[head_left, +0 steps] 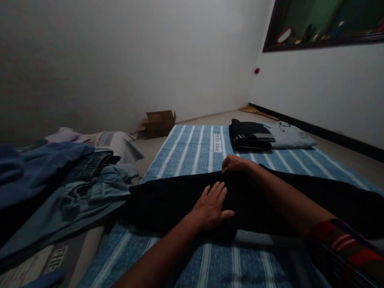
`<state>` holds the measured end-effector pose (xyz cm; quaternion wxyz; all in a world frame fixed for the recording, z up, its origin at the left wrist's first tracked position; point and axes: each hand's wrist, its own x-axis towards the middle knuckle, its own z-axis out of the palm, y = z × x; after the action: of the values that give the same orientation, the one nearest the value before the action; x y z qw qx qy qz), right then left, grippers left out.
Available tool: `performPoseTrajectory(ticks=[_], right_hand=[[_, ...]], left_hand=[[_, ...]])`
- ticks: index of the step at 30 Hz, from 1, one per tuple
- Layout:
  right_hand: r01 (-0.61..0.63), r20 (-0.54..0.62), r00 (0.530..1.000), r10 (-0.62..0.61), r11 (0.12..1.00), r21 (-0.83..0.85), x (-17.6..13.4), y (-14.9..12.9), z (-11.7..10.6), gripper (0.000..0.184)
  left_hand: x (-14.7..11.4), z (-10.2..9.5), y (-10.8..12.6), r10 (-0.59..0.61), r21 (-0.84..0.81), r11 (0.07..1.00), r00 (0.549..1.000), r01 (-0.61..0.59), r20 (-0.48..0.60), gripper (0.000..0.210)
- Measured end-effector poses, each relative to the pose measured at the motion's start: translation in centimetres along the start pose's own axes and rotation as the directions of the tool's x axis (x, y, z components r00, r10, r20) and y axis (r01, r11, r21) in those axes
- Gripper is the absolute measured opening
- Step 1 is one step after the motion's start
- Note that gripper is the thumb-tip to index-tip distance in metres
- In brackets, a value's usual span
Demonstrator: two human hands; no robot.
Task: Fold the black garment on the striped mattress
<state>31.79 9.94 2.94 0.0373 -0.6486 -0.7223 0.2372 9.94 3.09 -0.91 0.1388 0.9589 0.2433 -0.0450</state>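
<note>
Long black trousers [174,200], with a grey strip along part of the near edge, lie spread across a blue and white striped sheet [186,152]. My left hand [211,206] rests flat on them near the middle, fingers stretched and thumb apart. At their far edge, my right hand [235,164] has its fingers closed in a pinch on the cloth. The right forearm crosses over the trousers and hides part of them. Beyond my right hand sit a folded black garment with a grey panel [249,134] and a folded light grey shirt [289,135].
A heap of loose clothes, including blue jeans [99,192], lies at the left beside the sheet. An open cardboard box [159,124] stands on the floor by the wall. A broom-like straw object [261,112] lies in the far corner. A dark-framed window [324,24] is upper right.
</note>
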Motion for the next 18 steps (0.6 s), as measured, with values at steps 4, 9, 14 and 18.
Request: performPoseTrajectory(ticks=[4,9,14,18], right_hand=[[-0.044,-0.290,0.957,0.028,0.998,-0.048,-5.3,-1.1,1.3,0.027],[0.121,-0.396,0.903,-0.165,0.984,-0.134,-11.9,-2.4,5.5,0.024],[0.009,-0.356,0.932,-0.067,0.987,-0.163,-13.3,-1.1,9.3,0.066],[0.013,-0.273,0.961,-0.046,0.993,-0.121,-12.6,-0.6,9.7,0.072]], left_hand=[[0.1,-0.3,0.2,-0.003,0.028,1.000,1.000,0.003,-0.014,0.076],[0.2,-0.6,0.4,-0.028,0.068,0.997,1.000,0.028,0.000,0.074],[0.1,-1.0,0.2,-0.031,0.090,0.995,0.999,0.032,-0.009,0.070],[0.6,-2.0,0.8,-0.081,0.098,0.992,0.996,0.078,0.024,0.066]])
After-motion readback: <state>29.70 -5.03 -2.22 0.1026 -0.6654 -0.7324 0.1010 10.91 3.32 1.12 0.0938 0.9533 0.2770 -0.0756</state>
